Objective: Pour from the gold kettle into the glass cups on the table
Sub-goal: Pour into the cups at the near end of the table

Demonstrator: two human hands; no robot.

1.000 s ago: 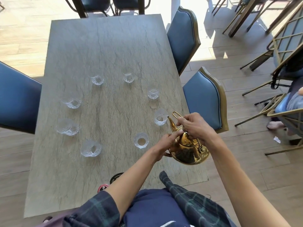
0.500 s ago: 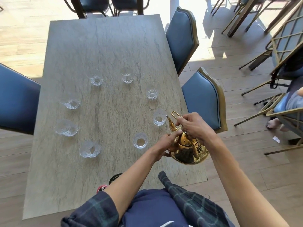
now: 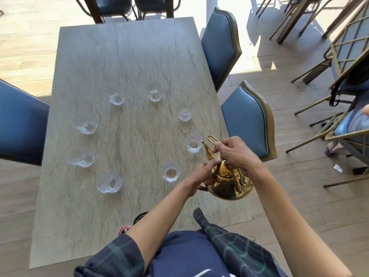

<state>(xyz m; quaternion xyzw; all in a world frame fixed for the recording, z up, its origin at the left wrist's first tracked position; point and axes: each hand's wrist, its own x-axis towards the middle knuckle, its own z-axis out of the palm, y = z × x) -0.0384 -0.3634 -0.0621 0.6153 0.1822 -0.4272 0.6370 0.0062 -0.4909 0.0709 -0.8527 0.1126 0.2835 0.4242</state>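
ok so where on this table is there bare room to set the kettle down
The far end of the table, beyond the glass cups, is bare. So is the middle patch the cups ring. The near left corner is free too. The right edge is crowded: cups, the kettle and both hands.

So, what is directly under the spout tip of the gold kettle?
The spout tip meets the rim of one glass cup. No stream shows; the cup's content is unclear. Both hands cover part of the gold kettle.
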